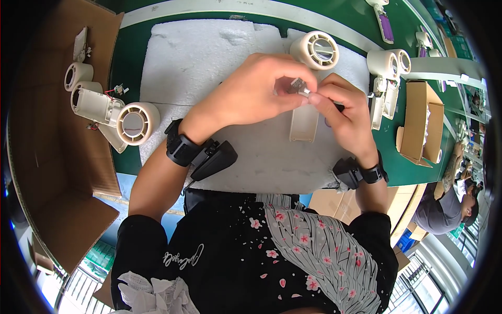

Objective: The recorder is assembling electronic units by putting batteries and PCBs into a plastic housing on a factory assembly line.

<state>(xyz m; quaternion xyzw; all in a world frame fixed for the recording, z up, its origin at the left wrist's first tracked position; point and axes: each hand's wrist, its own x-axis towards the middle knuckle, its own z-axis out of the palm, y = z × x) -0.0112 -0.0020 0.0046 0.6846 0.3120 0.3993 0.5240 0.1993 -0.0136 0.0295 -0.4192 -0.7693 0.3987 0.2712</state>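
Observation:
My left hand [261, 86] and my right hand [345, 107] meet over the white foam pad. Between the fingertips of both is a small grey-and-white part [298, 84], perhaps a circuit board or connector; it is too small to tell. My left fingers curl round it, and my right thumb and fingertips pinch at its pale end. Under the hands lies a cream fan housing, its round slotted head [315, 51] beyond them and its open hollow handle [304, 124] nearer me. The hands hide the stretch between head and handle.
The foam pad [183, 57] lies on a green table [389, 170]. Cream fan assemblies with loose wires [137, 123] are at its left, more [384, 64] at its right. A large cardboard box [52, 131] stands left, a small carton [418, 123] right. Another person [442, 212] sits far right.

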